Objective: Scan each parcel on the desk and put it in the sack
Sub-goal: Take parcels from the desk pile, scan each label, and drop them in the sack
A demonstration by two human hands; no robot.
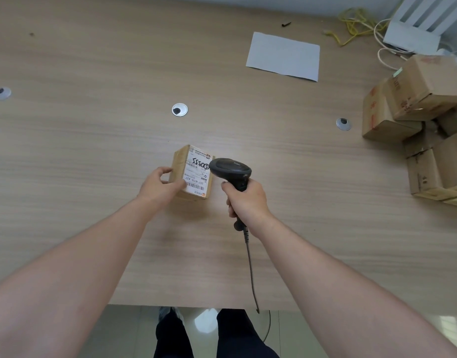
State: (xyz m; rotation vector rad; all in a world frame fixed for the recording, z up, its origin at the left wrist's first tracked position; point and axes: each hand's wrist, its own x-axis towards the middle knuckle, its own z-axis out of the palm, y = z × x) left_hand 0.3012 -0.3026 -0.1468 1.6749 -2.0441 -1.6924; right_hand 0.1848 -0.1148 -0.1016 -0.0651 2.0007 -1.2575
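Hands outstretched: left (161,186) grips parcel (192,173), right (248,200) clutches scanner (231,171).

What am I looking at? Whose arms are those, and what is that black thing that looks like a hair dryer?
The camera sits on a person's head and looks down, so those are the person's own arms. The left hand steadies a small brown parcel on the wooden desk. The right hand grips a black scanner pointed at the parcel's white label; it reads the stripes. More cardboard boxes are piled at the right edge, and a white sheet of paper lies farther back. No sack is in view.
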